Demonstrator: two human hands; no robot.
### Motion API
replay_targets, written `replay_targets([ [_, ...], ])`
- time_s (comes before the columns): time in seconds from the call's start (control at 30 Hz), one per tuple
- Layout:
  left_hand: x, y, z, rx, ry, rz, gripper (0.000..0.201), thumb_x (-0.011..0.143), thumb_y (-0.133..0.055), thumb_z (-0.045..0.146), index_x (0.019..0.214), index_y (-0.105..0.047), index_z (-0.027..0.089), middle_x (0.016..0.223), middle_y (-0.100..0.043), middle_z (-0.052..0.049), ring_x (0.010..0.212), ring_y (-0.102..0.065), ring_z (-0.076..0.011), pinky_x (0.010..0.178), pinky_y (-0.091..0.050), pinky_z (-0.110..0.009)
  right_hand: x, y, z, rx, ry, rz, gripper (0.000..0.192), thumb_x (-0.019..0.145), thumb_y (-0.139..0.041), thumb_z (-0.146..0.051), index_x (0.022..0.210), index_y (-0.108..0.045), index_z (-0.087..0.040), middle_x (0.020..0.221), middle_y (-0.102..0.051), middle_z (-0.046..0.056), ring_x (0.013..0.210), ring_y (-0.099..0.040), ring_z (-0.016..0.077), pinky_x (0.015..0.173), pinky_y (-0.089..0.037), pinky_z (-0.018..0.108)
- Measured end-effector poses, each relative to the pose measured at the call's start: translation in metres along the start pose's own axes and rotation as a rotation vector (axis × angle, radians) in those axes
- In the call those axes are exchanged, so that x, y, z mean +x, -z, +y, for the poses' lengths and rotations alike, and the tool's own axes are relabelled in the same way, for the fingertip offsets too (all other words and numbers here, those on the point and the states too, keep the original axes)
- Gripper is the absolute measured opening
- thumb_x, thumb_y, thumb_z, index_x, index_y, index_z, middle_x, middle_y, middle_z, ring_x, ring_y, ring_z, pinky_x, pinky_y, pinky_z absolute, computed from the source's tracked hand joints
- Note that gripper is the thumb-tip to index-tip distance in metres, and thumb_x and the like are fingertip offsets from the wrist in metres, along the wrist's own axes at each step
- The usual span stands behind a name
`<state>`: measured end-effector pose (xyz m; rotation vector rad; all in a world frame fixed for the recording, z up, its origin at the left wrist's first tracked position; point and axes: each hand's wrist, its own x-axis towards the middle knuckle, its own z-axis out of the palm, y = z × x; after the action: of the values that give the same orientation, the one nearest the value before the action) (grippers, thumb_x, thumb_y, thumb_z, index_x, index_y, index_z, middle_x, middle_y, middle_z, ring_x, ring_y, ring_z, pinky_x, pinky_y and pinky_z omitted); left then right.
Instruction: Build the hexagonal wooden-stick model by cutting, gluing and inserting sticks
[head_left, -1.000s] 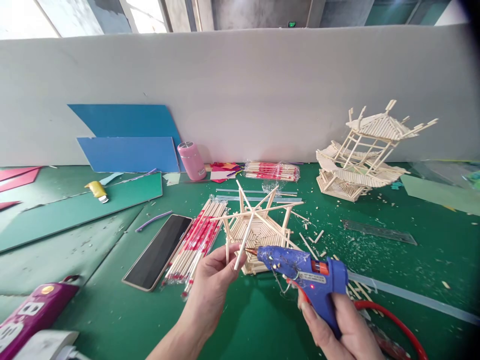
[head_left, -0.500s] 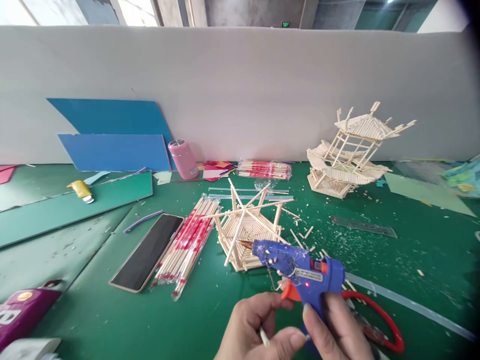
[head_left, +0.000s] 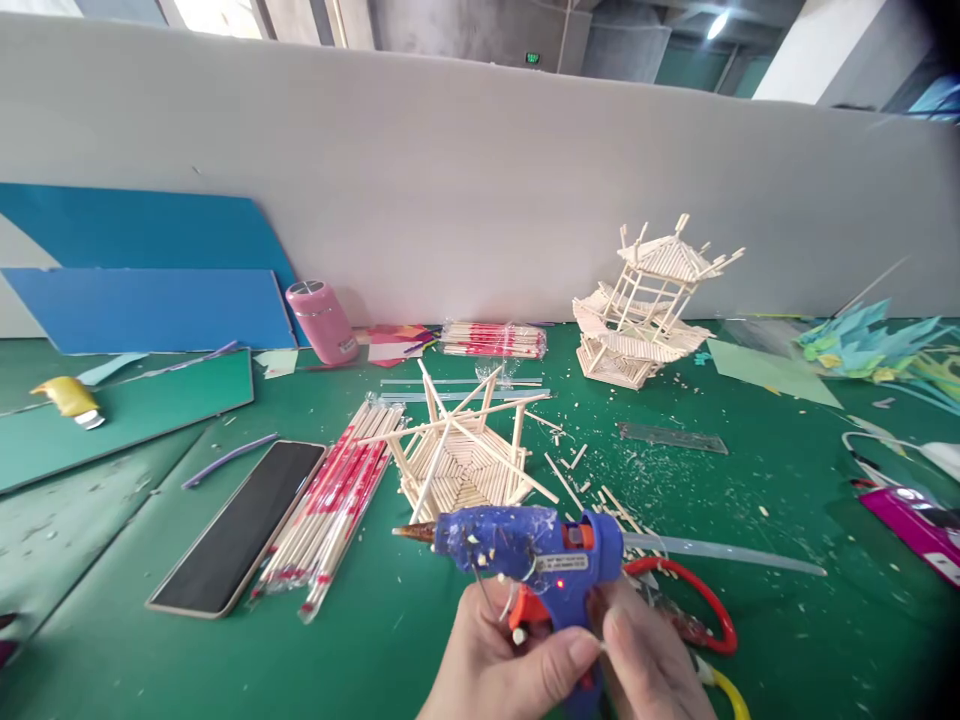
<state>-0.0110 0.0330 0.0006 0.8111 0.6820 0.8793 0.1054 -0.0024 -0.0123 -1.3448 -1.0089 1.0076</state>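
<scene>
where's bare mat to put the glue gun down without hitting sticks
Free: the green mat in front of the wrapped stick bundle, left of the hands. Also between the clear ruler and the purple case. Crowded: around the half-built stick frame, and stick scraps beside the glue gun.

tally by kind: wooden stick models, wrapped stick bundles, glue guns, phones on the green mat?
Wooden stick models: 2, the tall tiered pavilion and the flat hexagonal frame.
Clear-wrapped bundles of red-printed wooden sticks: 2, one by the phone, one at the wall.
Blue hot glue gun: 1.
Black slab phone: 1.
Total: 6.
</scene>
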Motion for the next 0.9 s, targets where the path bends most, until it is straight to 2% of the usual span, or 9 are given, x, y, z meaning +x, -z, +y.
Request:
replay_targets([
  [0.13,-0.002,0.007,0.001,0.071,0.042,0.095,0.028,0.061,-0.074,0.037,0.054,-0.061,0.013,0.052,-0.056,0.000,0.050,-0.047,-0.0081,0.049,-0.036,-0.019,0.010,0.016,0.003,0.334,-0.059,0.067,0.035,0.073,-0.057,-0.051,0.096,-0.064,-0.026,0.073,-0.060,0.002,0.066,-0.055,0.0159,0.061,-0.048,0.029],
  [0.2,-0.001,0.009,-0.001,0.066,0.062,0.126,0.029,0.059,-0.075,0.038,0.056,-0.060,0.014,0.052,-0.058,0.000,0.050,-0.048,-0.0087,0.049,-0.038,-0.019,0.015,0.020,0.001,0.507,-0.053,0.135,0.033,0.071,-0.061,-0.048,0.098,-0.062,-0.029,0.065,-0.053,-0.002,0.058,-0.050,0.0107,0.056,-0.047,0.024],
  [0.27,-0.001,0.010,-0.002,0.064,0.071,0.132,0.028,0.058,-0.075,0.038,0.058,-0.061,0.014,0.052,-0.057,0.001,0.049,-0.048,-0.0087,0.049,-0.038,-0.019,0.019,0.022,-0.001,0.561,-0.053,0.209,0.026,0.070,-0.065,-0.043,0.092,-0.063,-0.030,0.062,-0.053,-0.004,0.057,-0.050,0.0087,0.057,-0.047,0.022],
  [0.37,0.000,0.009,-0.002,0.120,0.072,0.130,0.028,0.060,-0.074,0.039,0.058,-0.064,0.013,0.053,-0.057,0.000,0.050,-0.048,-0.0087,0.051,-0.039,-0.020,0.022,0.021,-0.005,0.526,-0.065,0.273,0.016,0.068,-0.070,-0.036,0.081,-0.065,-0.027,0.060,-0.058,-0.003,0.057,-0.054,0.0080,0.058,-0.047,0.020],
  [0.6,-0.004,0.007,0.003,0.134,0.141,0.171,0.032,0.055,-0.075,0.044,0.054,-0.062,0.015,0.054,-0.056,0.000,0.057,-0.051,-0.0118,0.060,-0.043,-0.025,0.027,0.016,-0.005,0.380,-0.023,0.437,0.026,0.060,-0.074,-0.041,0.070,-0.065,-0.020,0.057,-0.057,-0.002,0.049,-0.050,0.0068,0.047,-0.043,0.018],
  [0.77,-0.004,0.005,0.008,0.132,0.168,0.181,0.032,0.054,-0.076,0.044,0.057,-0.063,0.015,0.063,-0.062,-0.001,0.060,-0.054,-0.0128,0.060,-0.043,-0.025,0.031,0.015,-0.007,0.330,-0.021,0.432,0.029,0.060,-0.072,-0.045,0.066,-0.063,-0.019,0.049,-0.049,-0.004,0.046,-0.044,0.0068,0.046,-0.040,0.020],
  [0.9,-0.004,0.004,0.010,0.122,0.174,0.146,0.032,0.055,-0.076,0.044,0.064,-0.065,0.015,0.069,-0.064,-0.002,0.060,-0.055,-0.0123,0.060,-0.042,-0.024,0.031,0.014,-0.008,0.292,0.012,0.403,0.035,0.061,-0.070,-0.047,0.052,-0.054,-0.018,0.046,-0.043,-0.004,0.045,-0.041,0.0074,0.045,-0.037,0.020],
])
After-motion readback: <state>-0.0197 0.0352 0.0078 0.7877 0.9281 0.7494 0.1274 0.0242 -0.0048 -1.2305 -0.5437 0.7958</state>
